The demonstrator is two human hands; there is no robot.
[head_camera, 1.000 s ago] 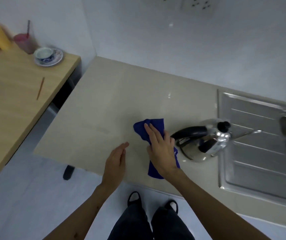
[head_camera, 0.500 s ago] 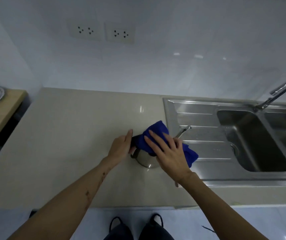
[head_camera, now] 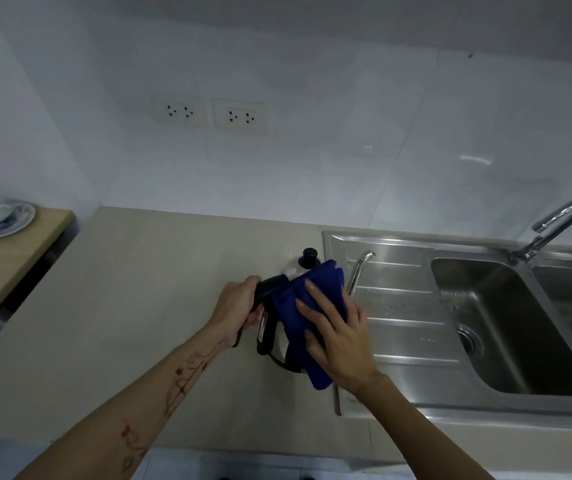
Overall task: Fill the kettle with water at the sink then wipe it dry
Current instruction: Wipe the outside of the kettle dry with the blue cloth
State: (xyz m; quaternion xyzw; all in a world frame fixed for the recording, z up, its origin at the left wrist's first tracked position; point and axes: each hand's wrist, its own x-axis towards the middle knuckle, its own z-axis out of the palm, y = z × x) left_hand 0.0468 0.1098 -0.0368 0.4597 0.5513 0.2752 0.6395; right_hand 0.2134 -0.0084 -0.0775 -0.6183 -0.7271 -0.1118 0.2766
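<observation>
The left hand's [head_camera: 239,308] fingers are clenched around the black handle [head_camera: 270,289] of the kettle [head_camera: 279,337], while the right hand [head_camera: 338,336] lies flat with fingers spread, pressing a blue cloth [head_camera: 307,306] against the kettle's side. The kettle stands on the bench [head_camera: 121,306], just at 9 o'clock of the sink [head_camera: 416,327].

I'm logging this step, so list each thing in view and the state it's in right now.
kettle: on the counter beside the sink, lid on, partly covered by the cloth
blue cloth: pressed flat against the kettle
left hand: closed on the kettle's black handle
right hand: open, palm on the cloth
faucet: no water visibly running
sink: wet, no dishes
wall sockets: nothing plugged in
cup and saucer: on the wooden table
</observation>
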